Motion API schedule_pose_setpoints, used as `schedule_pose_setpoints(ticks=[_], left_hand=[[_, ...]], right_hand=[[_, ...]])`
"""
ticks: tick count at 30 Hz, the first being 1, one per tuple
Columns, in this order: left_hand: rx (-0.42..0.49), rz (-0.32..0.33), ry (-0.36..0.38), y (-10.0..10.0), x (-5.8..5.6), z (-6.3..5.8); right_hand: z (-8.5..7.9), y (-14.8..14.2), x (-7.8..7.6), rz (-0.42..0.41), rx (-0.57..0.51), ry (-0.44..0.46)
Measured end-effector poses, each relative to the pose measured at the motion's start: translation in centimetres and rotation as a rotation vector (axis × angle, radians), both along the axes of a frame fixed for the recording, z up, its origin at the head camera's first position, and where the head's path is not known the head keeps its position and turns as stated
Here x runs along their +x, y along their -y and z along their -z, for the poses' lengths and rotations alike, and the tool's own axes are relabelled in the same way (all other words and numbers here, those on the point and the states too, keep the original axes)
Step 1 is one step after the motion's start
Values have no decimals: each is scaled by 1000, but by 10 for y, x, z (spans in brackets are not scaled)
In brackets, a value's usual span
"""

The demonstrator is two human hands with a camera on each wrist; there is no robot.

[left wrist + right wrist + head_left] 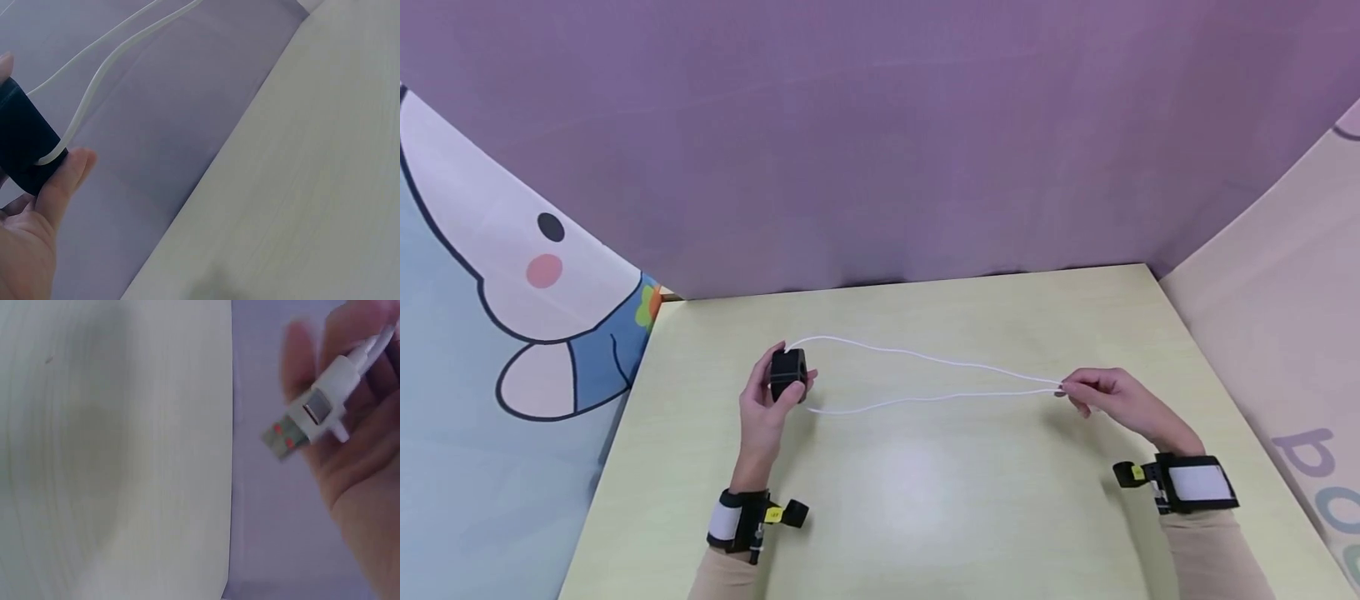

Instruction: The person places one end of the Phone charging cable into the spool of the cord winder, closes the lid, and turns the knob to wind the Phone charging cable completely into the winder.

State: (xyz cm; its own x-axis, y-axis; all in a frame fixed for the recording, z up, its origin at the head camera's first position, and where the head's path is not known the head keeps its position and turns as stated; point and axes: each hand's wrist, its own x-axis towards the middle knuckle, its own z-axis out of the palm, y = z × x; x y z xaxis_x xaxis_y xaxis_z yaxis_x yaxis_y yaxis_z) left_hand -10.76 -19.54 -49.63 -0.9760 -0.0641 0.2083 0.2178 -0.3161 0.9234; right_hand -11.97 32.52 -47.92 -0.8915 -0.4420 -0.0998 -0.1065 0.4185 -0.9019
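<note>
My left hand point(760, 421) holds a small black box point(787, 372) above the left part of the table, thumb on the near side and fingers behind. Two strands of a white USB cable point(917, 355) come out at the box; in the left wrist view one strand leaves its face near the thumb. Over on the right, my right hand point(1116, 400) pinches the two strands together, so they stretch slackly between the hands. White plugs point(335, 384) show in the right wrist view beside the fingers, one with a metal USB tip. The left fingers are partly hidden behind the box.
A pale wooden table point(917, 517) lies under both hands. Purple cloth point(880, 150) hangs behind its far edge, with printed cloth panels point(467, 467) at the sides. Each wrist wears a strapped camera point(795, 513).
</note>
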Motion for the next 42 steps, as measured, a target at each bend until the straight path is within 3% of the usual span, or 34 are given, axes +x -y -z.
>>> schedule_pose_setpoints(ticks=[13, 17, 23, 26, 30, 34, 38, 42], left_hand=[[-1, -6, -9, 7, 0, 3], [-3, -10, -6, 8, 1, 2], [-17, 7, 4, 8, 1, 3], [-34, 7, 23, 7, 0, 3], [-32, -27, 57, 7, 0, 3], [-10, -62, 83, 8, 0, 2], [-14, -70, 82, 9, 0, 1], [-27, -100, 83, 13, 0, 1]], right_hand=[[5, -5, 2, -52, -31, -5], [6, -6, 3, 4, 37, -30], [4, -4, 3, 161, 101, -13], [4, -5, 2, 186, 111, -33], [6, -8, 2, 162, 73, -81], [10, -13, 3, 161, -25, -69], [15, -16, 4, 162, -104, -46], [19, -18, 4, 154, -135, -79]])
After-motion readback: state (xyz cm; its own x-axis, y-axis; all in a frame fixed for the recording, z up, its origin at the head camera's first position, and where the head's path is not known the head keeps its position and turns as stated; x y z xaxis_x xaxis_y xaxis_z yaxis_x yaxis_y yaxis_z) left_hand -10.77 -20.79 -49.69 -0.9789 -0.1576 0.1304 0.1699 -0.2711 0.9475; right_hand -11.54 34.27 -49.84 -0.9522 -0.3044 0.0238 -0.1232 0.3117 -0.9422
